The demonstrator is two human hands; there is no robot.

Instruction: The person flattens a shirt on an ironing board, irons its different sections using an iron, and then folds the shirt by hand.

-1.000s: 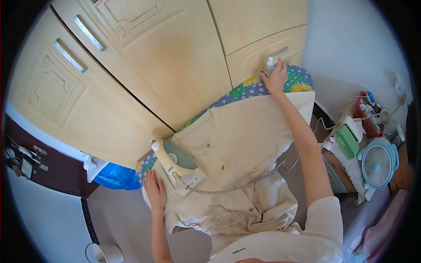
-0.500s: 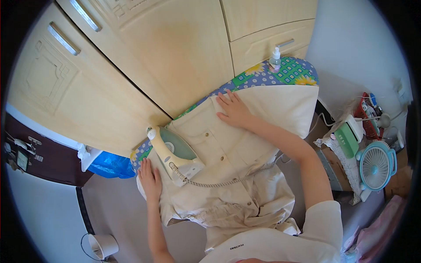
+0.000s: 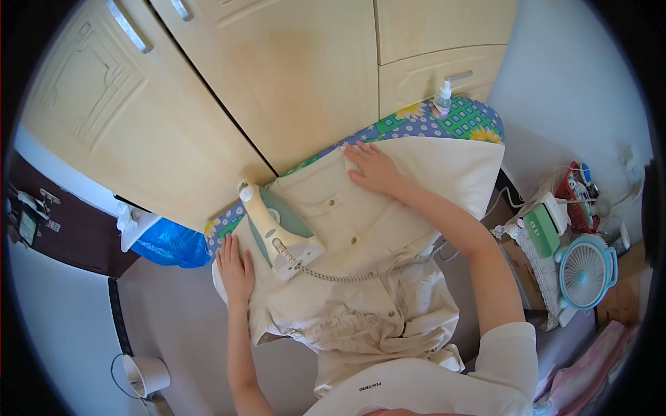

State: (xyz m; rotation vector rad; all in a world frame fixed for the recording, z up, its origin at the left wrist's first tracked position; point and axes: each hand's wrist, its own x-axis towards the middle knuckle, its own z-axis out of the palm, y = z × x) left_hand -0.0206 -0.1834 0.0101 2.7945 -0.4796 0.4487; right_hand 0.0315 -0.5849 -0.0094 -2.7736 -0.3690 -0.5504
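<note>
A cream buttoned garment (image 3: 343,218) is spread over the patterned ironing board (image 3: 465,118), its lower part bunched and hanging off the near edge. My left hand (image 3: 236,272) lies flat on the garment's left end, fingers stretched out. Just right of it, a white and green iron (image 3: 281,229) rests on the cloth, untouched by either hand. Its coiled cord (image 3: 333,279) trails rightward across the garment. My right hand (image 3: 373,168) presses flat on the cloth near the board's far edge, fingers slightly spread.
Beside the wardrobe (image 3: 291,83), a spray bottle (image 3: 442,100) stands on the board's far right end. To the right are a small fan (image 3: 584,272), a green clock (image 3: 541,229) and a red basket (image 3: 579,197). A blue bag (image 3: 173,243) and a white bucket (image 3: 147,376) are at left.
The camera view has shifted slightly. Both hands stay flat on the garment in nearly the same places, and the iron has not visibly moved on the cloth.
</note>
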